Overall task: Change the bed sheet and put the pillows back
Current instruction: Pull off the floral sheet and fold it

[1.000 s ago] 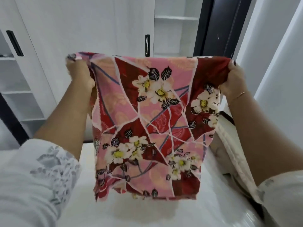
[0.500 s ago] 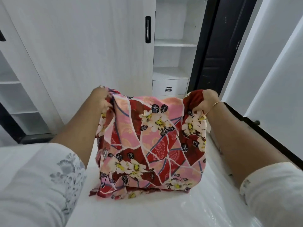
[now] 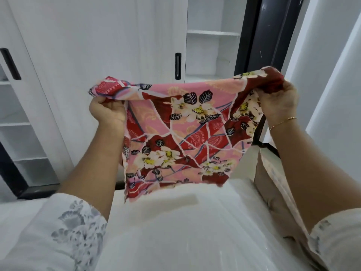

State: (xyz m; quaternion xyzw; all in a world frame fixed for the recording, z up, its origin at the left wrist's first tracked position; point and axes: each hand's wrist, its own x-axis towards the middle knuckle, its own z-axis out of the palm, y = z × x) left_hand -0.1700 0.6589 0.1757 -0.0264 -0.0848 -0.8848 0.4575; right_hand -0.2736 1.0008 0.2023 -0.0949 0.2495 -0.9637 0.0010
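Head view: the folded floral sheet [image 3: 181,133] is back up at chest height after dipping to the mattress [image 3: 175,231] 0.5 s ago. Left hand [image 3: 108,112] and right hand [image 3: 279,102] each pinch a top corner, likely shaking it open for spreading.

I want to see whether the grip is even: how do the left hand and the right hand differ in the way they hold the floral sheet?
The left hand sits lower than the right hand. The left hand grips a pink and red corner of the floral sheet; the right hand bunches a dark red corner. The right wrist wears a thin gold bracelet; the left is bare. Both curl round the top edge, holding the sheet above the white mattress.
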